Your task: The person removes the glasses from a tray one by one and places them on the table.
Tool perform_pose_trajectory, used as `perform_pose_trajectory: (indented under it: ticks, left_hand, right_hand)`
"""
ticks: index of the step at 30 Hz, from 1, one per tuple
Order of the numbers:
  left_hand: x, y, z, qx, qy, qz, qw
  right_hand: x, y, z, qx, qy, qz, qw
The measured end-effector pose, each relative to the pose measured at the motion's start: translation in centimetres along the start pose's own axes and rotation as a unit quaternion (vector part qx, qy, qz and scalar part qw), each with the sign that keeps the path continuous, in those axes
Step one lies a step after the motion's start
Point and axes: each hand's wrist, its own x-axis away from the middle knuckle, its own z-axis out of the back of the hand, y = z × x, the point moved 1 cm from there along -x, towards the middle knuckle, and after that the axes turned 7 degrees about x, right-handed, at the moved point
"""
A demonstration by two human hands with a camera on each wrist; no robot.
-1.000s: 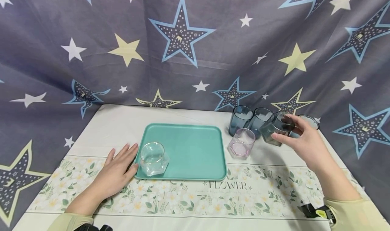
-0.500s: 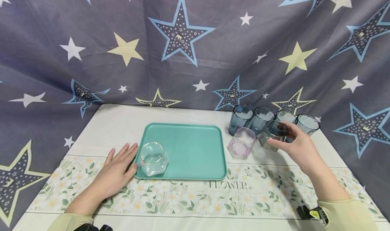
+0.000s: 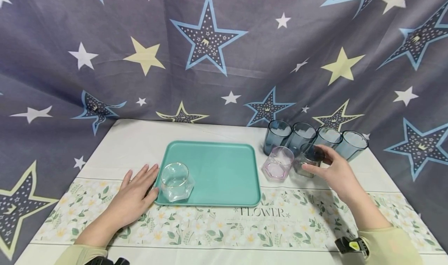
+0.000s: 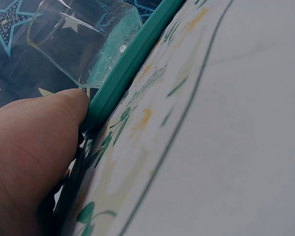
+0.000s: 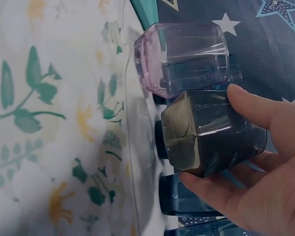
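My right hand (image 3: 334, 173) grips a smoky grey glass (image 3: 305, 164) around its sides, thumb in front. In the head view the glass stands nearly upright just right of a pink hexagonal-based glass (image 3: 277, 167). The right wrist view shows the grey glass's faceted base (image 5: 182, 132) close beside the pink one. My left hand (image 3: 134, 197) lies flat with fingers extended, its fingertips and thumb at the left edge of a green tray (image 3: 220, 171). On that tray's left end stands a clear glass (image 3: 177, 185) with a gold-coloured rim.
Several blue glasses (image 3: 274, 142) stand in a row behind the pink and grey ones, at the table's back right. A white cloth with a floral band (image 3: 210, 230) covers the table. A grey star-patterned curtain (image 3: 210, 90) hangs right behind it.
My right hand has carried the grey glass leftward and down, from in front of the blue glasses to beside the pink glass, and it has become more upright. The left hand stays put.
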Motion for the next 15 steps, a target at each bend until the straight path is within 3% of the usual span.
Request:
perform_pose_trajectory:
  ticks: [15]
  left_hand:
    - [0.0, 0.0, 0.0, 0.001, 0.001, 0.000, 1.0000]
  right_hand:
    - [-0.2, 1.3, -0.7, -0.004, -0.007, 0.009, 0.9999]
